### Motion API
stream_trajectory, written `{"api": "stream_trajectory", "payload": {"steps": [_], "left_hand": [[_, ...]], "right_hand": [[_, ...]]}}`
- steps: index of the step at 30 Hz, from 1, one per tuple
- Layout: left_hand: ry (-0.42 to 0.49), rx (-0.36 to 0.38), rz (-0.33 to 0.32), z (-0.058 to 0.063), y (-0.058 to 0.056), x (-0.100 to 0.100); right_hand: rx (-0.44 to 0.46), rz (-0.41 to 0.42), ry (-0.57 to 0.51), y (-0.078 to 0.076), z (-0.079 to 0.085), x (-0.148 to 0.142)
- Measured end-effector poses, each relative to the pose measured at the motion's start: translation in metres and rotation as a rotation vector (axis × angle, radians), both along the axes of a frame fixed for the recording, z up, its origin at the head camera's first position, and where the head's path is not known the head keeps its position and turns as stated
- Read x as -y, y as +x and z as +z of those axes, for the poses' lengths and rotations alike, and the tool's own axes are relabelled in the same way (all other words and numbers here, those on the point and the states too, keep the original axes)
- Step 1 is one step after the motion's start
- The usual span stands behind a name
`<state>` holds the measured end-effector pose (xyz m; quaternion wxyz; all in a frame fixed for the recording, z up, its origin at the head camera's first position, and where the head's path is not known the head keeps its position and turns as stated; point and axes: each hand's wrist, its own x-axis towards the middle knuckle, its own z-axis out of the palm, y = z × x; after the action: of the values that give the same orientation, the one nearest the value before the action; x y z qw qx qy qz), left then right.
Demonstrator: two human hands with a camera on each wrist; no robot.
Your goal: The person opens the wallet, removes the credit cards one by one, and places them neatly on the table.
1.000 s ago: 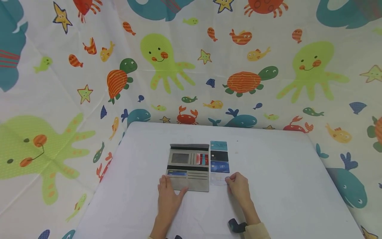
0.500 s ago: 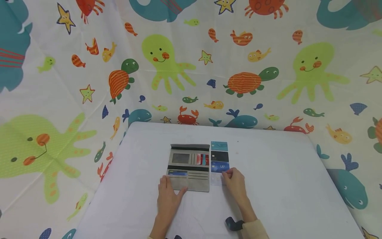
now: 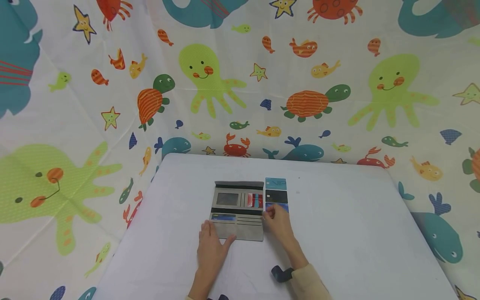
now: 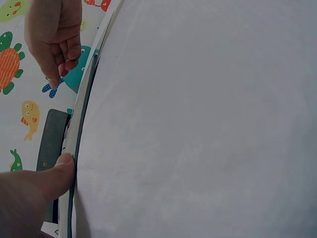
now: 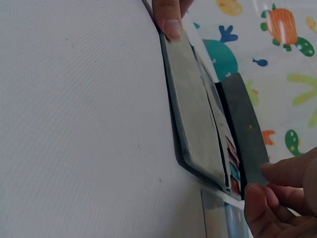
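An open grey wallet (image 3: 249, 231) lies on the white table, a blue card (image 3: 223, 217) and red cards (image 3: 249, 200) in its slots. My left hand (image 3: 213, 246) rests at its lower left corner; in the left wrist view its thumb (image 4: 62, 171) is on the wallet's edge. Right of the wallet a teal card (image 3: 275, 183), a black card (image 3: 275, 196) and a partly covered blue VIP card stand in a column. My right hand (image 3: 278, 223) is over the column's lower end, fingers curled at the wallet's right edge. A clear card (image 5: 214, 215) lies below those fingers; I cannot tell whether they pinch it.
The white table (image 3: 356, 233) extends to both sides of the wallet. A curtain (image 3: 232, 108) printed with sea animals hangs behind it. A dark wrist device (image 3: 281, 273) sits by the right sleeve (image 3: 309, 281).
My right hand has moved left and a little up, from the clear card's right edge to the wallet's right edge. It now covers the clear card in the head view. The left hand stays put.
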<state>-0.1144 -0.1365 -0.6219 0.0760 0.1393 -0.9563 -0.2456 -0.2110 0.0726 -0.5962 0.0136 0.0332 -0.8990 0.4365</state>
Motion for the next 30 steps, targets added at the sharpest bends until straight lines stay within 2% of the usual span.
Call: {"api": "stream_trajectory", "payload": {"steps": [5,17,24,30], "left_hand": [[-0.012,0.015,-0.008,0.001,-0.001,0.0],[-0.021,-0.002,-0.008,0.002,0.0,0.001],[-0.015,-0.011,-0.002,0.004,0.0,0.001],[-0.018,-0.018,-0.005,0.004,0.0,0.0]], "right_hand": [[-0.043,0.05,-0.007,-0.002,0.001,0.016],[-0.098,0.243,0.008,-0.004,0.002,0.052],[-0.05,0.318,0.006,-0.004,-0.001,0.065],[-0.055,0.384,0.072,-0.005,-0.006,0.072]]}}
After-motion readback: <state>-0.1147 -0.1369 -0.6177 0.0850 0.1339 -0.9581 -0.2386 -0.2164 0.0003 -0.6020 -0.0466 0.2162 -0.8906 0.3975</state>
